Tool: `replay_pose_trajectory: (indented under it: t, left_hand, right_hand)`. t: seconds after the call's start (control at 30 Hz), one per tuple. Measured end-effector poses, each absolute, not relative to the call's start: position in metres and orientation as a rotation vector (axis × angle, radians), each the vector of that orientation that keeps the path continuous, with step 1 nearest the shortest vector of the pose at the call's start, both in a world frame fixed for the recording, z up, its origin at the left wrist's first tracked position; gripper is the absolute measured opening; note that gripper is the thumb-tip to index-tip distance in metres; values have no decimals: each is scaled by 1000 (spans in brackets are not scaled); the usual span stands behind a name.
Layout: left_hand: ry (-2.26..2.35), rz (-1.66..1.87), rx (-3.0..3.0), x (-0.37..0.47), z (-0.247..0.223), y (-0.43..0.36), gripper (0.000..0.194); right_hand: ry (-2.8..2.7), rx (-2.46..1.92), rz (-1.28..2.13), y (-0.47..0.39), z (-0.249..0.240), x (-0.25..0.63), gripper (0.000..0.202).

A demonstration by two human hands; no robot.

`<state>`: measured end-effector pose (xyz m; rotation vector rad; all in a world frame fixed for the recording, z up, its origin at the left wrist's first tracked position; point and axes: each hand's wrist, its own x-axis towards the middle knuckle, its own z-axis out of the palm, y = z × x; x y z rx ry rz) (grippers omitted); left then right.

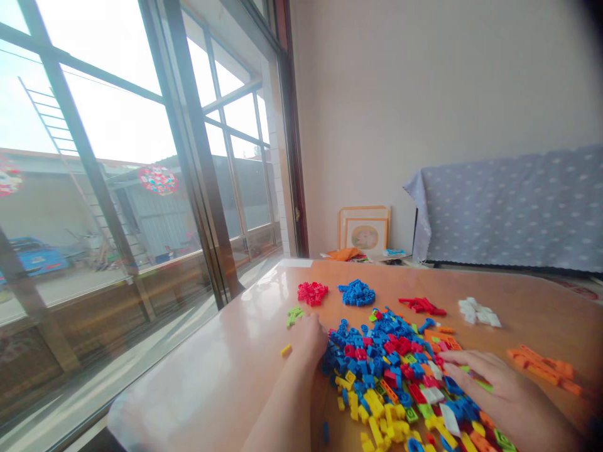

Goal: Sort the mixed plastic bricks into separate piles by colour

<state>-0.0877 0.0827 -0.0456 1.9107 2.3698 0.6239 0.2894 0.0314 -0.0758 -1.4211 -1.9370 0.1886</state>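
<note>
A large mixed heap of plastic building bricks (377,364), in blue, yellow, red, green, orange and white, lies on the glossy table (202,364). My left hand (311,331) is at the heap's left edge, beside a small pile of light green bricks (294,316). Its fingers point away from me and are mostly hidden behind the back of the hand. One yellow brick (286,349) lies apart, left of that wrist. At the heap's right side my right hand (490,370) reaches in, fingers stretched out over the bricks, with no brick visibly gripped.
Separate piles line the table's far side: pinkish-red bricks (312,293), blue bricks (357,292), long red pieces (423,306) and white bricks (479,312). Orange pieces (545,367) lie far right. A window (141,157) borders the left; framed pictures (365,232) lean against the wall.
</note>
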Motion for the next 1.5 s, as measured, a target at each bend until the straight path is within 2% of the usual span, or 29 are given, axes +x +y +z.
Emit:
replay_pose_trajectory:
  t: [0.4, 0.53, 0.77, 0.97, 1.3, 1.5]
  left_hand:
    - [2223, 924, 1907, -59, -52, 82, 30]
    - [2240, 1082, 1884, -51, -43, 77, 37]
    - [2203, 1372, 2157, -26, -25, 64, 34]
    - [2091, 1245, 2367, -3, -20, 63, 34]
    - [1926, 1346, 2059, -5, 0, 82, 32]
    - [1703, 1056, 2245, 23, -14, 60, 27]
  right_hand:
    - [-1921, -1437, 189, 26, -62, 291, 40]
    - [-1931, -1405, 211, 21, -56, 283, 39]
    - [-1955, -1379, 263, 21, -52, 279, 37]
    - [-1929, -1393, 298, 14, -40, 277, 33]
    - [-1777, -1619, 296, 24, -40, 318, 30]
    - [-1759, -1830, 282, 30, -47, 338, 26]
